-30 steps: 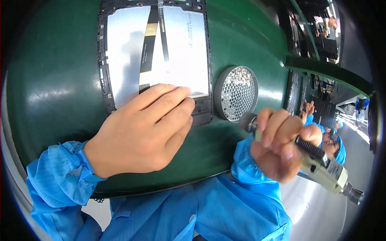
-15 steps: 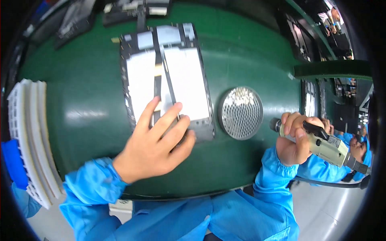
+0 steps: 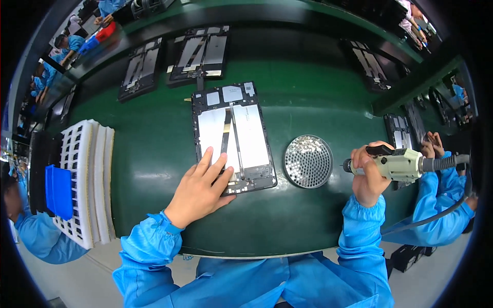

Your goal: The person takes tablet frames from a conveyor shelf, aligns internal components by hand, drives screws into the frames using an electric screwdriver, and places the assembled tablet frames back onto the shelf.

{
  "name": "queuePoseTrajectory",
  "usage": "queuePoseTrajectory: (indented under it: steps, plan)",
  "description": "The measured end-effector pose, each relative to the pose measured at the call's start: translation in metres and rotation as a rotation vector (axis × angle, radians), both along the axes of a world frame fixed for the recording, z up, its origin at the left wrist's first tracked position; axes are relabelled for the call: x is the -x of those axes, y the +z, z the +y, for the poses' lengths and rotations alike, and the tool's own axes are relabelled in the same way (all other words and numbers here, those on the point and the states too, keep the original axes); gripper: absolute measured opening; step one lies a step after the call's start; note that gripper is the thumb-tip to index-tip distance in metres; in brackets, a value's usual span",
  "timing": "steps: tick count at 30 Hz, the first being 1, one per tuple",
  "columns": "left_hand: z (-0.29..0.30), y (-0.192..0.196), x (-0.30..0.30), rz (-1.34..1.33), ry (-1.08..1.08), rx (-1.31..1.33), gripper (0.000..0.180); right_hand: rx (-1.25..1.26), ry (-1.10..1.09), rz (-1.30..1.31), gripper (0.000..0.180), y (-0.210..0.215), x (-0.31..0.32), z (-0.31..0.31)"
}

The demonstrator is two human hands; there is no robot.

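An opened tablet lies on the green table, its pale battery packs, dark flat cable and circuit boards facing up. My left hand rests on its lower left part, fingers stretched out and apart. In my right hand is a pale green electric screwdriver, fingers wrapped round its body. It is held almost level, its tip pointing left. Between the tablet and the screwdriver sits a round tray with many small holes, shiny screws showing in it. The tip is apart from the tray.
Stacked white foam trays with a blue box stand at the left. More opened tablets lie along the far side, others at the far right. A green post rises on the right, near a co-worker's sleeve.
The view has shifted, bringing more of the far table into sight. The screwdriver has turned closer to level. My left hand stays on the tablet's lower part.
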State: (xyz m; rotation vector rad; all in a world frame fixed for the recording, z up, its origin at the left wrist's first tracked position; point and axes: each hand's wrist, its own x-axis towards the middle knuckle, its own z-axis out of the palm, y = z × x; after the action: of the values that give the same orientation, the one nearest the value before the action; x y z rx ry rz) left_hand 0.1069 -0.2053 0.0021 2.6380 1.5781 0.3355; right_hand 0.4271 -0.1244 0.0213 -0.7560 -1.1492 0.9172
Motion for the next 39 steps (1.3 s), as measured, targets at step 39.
queuePoseTrajectory:
  steps: [39]
  plan:
    - [0.220,-0.008,0.169,0.151,0.319,0.037,0.074,0.017,-0.078,-0.053,0.029,-0.010,-0.027,0.008]
